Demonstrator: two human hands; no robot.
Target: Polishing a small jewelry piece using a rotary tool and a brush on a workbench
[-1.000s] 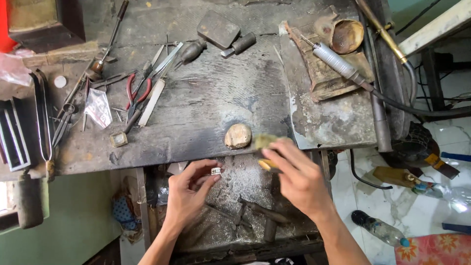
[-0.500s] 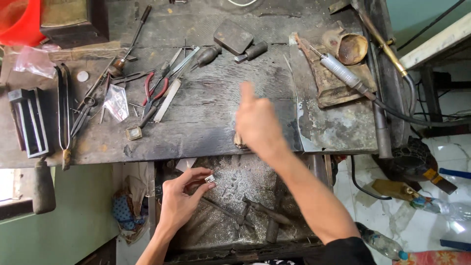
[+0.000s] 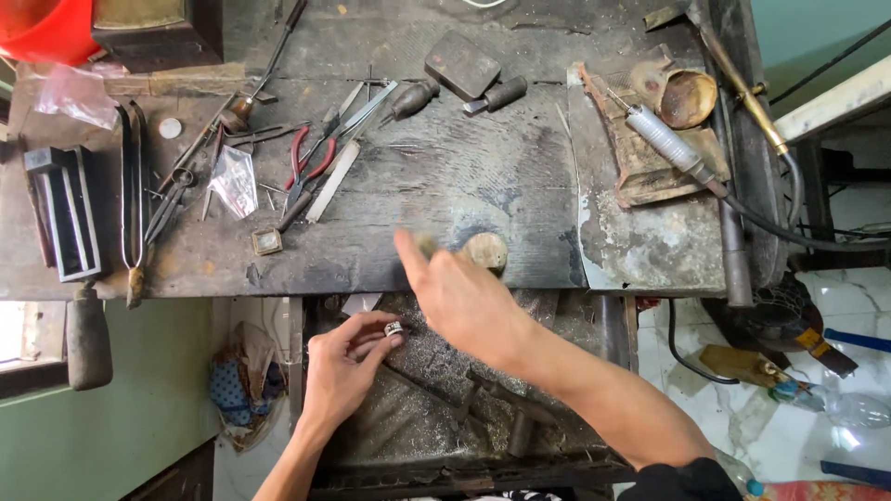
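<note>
We're pinching a little ring (image 3: 394,328) in our left hand (image 3: 345,366), while our right hand (image 3: 461,295) is hovering half-open over the desk (image 3: 445,176).

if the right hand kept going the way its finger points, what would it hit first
Probably bare wood. The right hand points up-left across the workbench; the white flat strip and red-handled pliers lie further along, though height is unclear.

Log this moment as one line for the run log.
left hand: pinches small silver ring | right hand: open, reaching over workbench edge beside round wooden block | red-handled pliers lying untouched
</note>
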